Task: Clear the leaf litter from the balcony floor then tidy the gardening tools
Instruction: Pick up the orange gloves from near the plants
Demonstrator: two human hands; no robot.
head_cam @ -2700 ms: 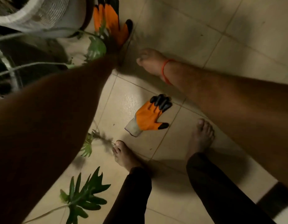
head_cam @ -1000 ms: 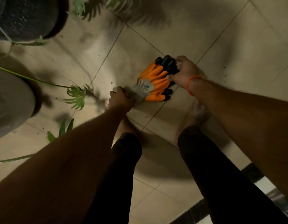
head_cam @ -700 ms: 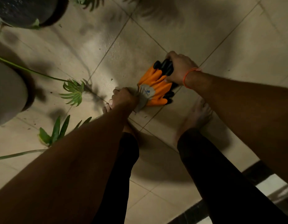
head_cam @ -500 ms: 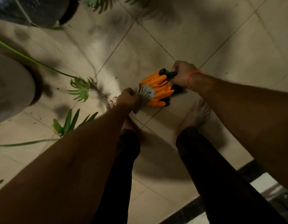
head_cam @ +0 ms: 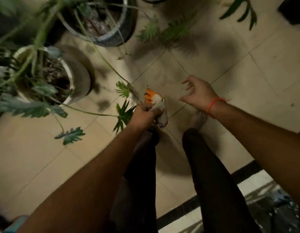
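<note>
My left hand [head_cam: 146, 113] grips the orange and grey gardening gloves [head_cam: 154, 100] by their cuffs, held bunched above the tiled floor [head_cam: 213, 56] in front of my feet. Only the orange fingertips and pale cuffs show past my fist. My right hand [head_cam: 198, 93], with an orange thread on its wrist, hovers to the right of the gloves with fingers loosely spread and holds nothing.
A white plant pot [head_cam: 75, 81] stands at the left and a dark pot [head_cam: 112, 36] behind it, both with long trailing stems and leaves [head_cam: 124, 113] over the floor. A black border strip [head_cam: 188, 209] runs along the tiles near my legs.
My right hand has let go of the gloves and moved away to the right. My left hand has lifted them off the floor. The view has tilted up toward the pots.
</note>
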